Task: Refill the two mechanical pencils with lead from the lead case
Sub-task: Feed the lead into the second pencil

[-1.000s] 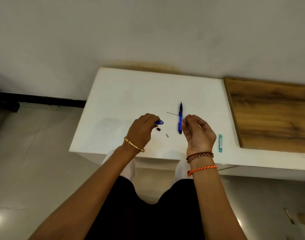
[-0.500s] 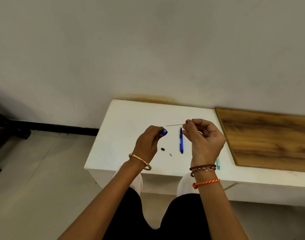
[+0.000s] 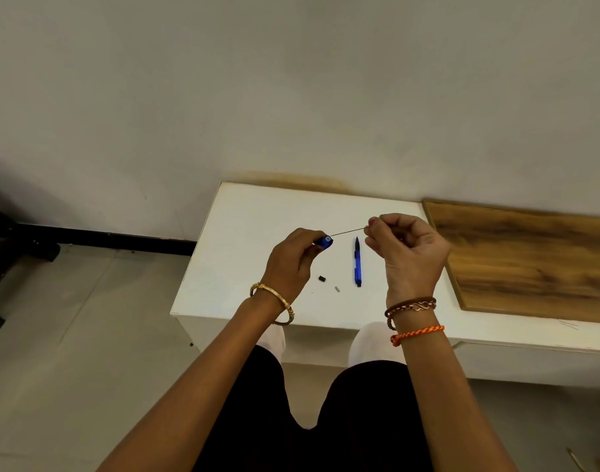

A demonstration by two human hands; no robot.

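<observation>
Left hand [image 3: 291,264] grips a blue pencil [image 3: 325,240], open end facing right. Right hand [image 3: 407,253] pinches the lead [image 3: 348,231]; its long axis runs level, tip just at that opening. Second pencil [image 3: 357,262] lies on the tabletop [image 3: 257,212] right of the held pencil.

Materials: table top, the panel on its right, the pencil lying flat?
Table top: white, matte, likely painted or laminated board.
Panel: brown wood-grain streaks, wood or veneer laminate.
Pencil: blue, slightly glossy, likely plastic, black tip and clip.
</observation>
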